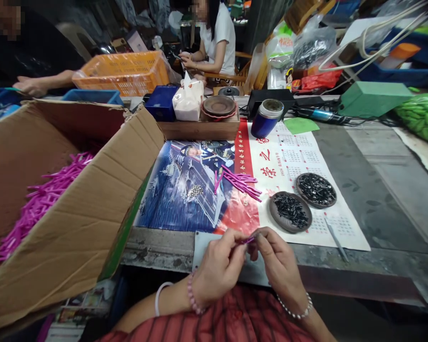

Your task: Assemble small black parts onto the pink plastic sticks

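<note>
Close to the table's front edge, my left hand (224, 266) pinches a thin magenta stick-like piece (248, 240). My right hand (280, 259) meets it at the other end, fingertips pressed together; whatever lies between them is too small to make out. Several more magenta sticks (240, 183) lie loose on the poster ahead. Beside them is a little heap of small shiny metal parts (195, 191). To the right, one round dish (275, 223) holds small black pieces, and a second dish (333, 202) behind it holds black pieces with ring-like shapes.
A cardboard box (128, 161) with many magenta sticks stands at left. Tweezers (337, 241) lie at right. A blue jar (264, 124), a wooden box (199, 130) and a green box (373, 99) line the back. Two other people (219, 42) sit across the table.
</note>
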`<action>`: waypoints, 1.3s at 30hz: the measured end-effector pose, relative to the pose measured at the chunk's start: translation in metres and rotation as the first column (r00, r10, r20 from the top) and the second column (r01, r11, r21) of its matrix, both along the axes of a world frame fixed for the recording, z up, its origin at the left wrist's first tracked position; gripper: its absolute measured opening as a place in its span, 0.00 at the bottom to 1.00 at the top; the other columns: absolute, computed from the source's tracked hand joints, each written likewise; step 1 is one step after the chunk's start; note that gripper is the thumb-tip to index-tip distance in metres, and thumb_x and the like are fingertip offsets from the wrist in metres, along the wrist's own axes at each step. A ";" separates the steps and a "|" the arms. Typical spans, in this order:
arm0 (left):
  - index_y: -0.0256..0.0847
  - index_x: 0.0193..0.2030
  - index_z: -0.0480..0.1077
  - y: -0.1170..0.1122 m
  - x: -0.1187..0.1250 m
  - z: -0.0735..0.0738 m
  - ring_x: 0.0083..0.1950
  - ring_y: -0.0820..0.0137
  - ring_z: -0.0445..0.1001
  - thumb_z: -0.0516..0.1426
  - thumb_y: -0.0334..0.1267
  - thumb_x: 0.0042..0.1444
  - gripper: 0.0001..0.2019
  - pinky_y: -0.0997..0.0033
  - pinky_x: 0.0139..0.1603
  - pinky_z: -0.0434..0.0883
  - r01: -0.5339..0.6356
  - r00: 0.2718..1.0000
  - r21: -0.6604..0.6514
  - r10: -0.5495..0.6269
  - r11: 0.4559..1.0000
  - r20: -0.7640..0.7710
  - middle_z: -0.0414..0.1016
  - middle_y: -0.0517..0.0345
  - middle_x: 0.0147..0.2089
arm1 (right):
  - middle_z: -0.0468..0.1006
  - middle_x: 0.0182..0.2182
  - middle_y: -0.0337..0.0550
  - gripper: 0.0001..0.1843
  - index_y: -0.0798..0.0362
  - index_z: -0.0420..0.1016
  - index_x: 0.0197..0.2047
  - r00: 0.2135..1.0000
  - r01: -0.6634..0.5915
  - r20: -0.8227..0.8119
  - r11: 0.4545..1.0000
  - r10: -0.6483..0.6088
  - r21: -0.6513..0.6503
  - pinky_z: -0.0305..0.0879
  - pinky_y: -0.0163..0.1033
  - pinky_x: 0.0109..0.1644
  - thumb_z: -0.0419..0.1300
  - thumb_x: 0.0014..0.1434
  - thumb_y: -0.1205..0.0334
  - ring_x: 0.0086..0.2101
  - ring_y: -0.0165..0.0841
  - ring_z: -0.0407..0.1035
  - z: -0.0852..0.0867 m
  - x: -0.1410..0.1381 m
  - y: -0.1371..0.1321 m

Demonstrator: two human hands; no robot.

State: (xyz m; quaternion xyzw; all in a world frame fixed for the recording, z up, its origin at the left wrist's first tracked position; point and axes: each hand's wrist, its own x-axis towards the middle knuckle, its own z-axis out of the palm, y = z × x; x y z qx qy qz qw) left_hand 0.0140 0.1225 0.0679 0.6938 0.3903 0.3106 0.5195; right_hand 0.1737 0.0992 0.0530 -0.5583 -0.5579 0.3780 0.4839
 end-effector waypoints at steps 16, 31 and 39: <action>0.38 0.46 0.67 -0.019 0.013 -0.020 0.28 0.76 0.67 0.53 0.49 0.69 0.14 0.77 0.32 0.67 -0.141 0.889 -0.348 0.273 0.927 0.366 0.68 0.62 0.30 | 0.70 0.23 0.40 0.18 0.49 0.67 0.30 0.974 0.120 0.184 0.991 -0.129 0.061 0.61 0.37 0.28 0.52 0.70 0.51 0.24 0.33 0.65 -0.016 -0.027 -0.001; 0.38 0.48 0.70 -0.028 -0.032 -0.011 0.35 0.63 0.81 0.49 0.32 0.68 0.09 0.68 0.36 0.72 -0.084 0.968 0.278 0.144 0.957 -0.203 0.82 0.50 0.37 | 0.74 0.25 0.39 0.16 0.52 0.70 0.32 0.966 -0.226 0.114 0.971 0.233 -0.073 0.66 0.34 0.32 0.55 0.70 0.54 0.27 0.31 0.71 0.004 -0.011 -0.002; 0.39 0.49 0.71 -0.020 -0.054 -0.019 0.39 0.64 0.80 0.50 0.31 0.67 0.09 0.69 0.40 0.72 -0.180 0.951 0.270 0.237 0.946 -0.199 0.80 0.52 0.39 | 0.76 0.23 0.37 0.18 0.50 0.70 0.32 0.949 -0.197 0.225 0.972 0.222 -0.128 0.66 0.34 0.33 0.52 0.70 0.49 0.26 0.32 0.73 -0.007 -0.016 0.002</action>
